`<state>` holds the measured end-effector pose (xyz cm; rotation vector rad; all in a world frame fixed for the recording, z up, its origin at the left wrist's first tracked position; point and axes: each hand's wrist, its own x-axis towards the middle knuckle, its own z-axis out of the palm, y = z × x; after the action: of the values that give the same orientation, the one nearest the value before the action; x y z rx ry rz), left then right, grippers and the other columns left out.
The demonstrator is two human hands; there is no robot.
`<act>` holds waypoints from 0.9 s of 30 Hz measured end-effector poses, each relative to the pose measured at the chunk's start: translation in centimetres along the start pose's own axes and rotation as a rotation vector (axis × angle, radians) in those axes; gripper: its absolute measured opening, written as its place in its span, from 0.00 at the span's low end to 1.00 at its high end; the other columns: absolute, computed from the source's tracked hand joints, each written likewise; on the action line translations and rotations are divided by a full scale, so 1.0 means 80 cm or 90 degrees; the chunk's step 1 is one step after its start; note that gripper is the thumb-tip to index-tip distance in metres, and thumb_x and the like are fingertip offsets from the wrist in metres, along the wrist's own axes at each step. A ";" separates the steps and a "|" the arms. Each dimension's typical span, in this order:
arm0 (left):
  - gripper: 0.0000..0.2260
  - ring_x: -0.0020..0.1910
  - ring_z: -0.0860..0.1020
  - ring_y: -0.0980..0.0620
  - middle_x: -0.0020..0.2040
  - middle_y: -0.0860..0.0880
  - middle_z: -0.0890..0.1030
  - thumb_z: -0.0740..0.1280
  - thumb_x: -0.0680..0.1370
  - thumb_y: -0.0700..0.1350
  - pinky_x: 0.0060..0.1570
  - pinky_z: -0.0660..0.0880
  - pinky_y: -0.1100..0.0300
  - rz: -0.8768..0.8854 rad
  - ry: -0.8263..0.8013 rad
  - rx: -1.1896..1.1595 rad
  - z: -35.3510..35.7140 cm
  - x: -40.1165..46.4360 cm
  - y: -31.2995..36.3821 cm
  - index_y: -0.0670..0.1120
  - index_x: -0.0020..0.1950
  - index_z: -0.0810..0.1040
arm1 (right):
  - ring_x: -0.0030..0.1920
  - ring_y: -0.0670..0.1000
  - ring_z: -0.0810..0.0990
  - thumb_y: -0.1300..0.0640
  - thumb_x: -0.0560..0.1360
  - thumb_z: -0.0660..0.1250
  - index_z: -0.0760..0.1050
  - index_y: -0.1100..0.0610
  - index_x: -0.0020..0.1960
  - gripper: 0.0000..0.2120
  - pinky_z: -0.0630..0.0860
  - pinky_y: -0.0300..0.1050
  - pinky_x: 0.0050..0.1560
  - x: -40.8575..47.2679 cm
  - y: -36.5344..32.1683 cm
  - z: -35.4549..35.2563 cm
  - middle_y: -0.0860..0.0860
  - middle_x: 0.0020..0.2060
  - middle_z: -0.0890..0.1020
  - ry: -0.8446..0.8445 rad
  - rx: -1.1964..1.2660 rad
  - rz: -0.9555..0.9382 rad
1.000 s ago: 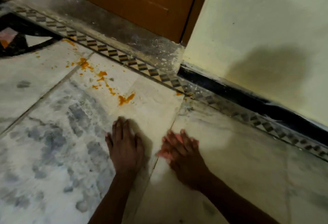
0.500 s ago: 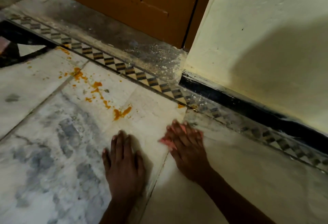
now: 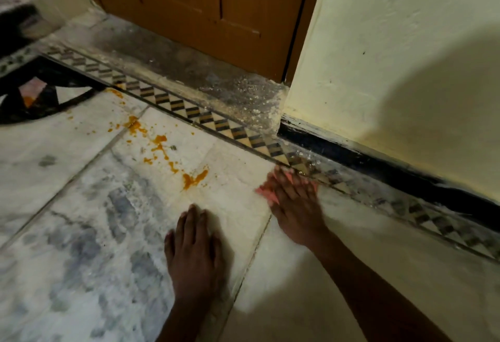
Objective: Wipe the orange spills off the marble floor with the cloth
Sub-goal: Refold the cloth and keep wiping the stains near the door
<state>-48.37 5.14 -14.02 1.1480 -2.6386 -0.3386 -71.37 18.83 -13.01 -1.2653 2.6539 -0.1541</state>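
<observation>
Head view: two hands are on the marble floor. The left hand lies flat, palm down, its fingers straight and close together, holding nothing. The right hand presses down on one pink cloth, fingers spread straight over it; the hand is blurred, and only the cloth's left edge and a strip at the fingertips show from under it. The cloth lies just beside the patterned border strip, on the slab to the right of the spills.

The orange spills run in one broken trail from upper left to lower right. About four larger blotches can be counted, with many small specks around them, too fine to count. The nearest blotch lies between the left hand and the border strip, apart from both hands and from the cloth. One more orange spot sits on the black inlay pattern at the far left.

Beyond the strip are one grey dusty threshold, one brown wooden door and one pale yellow wall with a dark skirting at its foot.
</observation>
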 end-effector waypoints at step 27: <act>0.27 0.82 0.63 0.49 0.85 0.50 0.62 0.57 0.82 0.55 0.74 0.62 0.44 0.046 -0.031 0.004 0.000 -0.004 -0.022 0.52 0.82 0.68 | 0.86 0.57 0.50 0.38 0.84 0.44 0.55 0.44 0.86 0.32 0.46 0.63 0.84 0.059 -0.045 -0.002 0.47 0.87 0.53 0.037 0.031 -0.047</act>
<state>-46.98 4.18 -14.62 1.0562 -2.7165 -0.3484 -71.55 12.90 -12.82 -1.3633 2.6355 -0.2689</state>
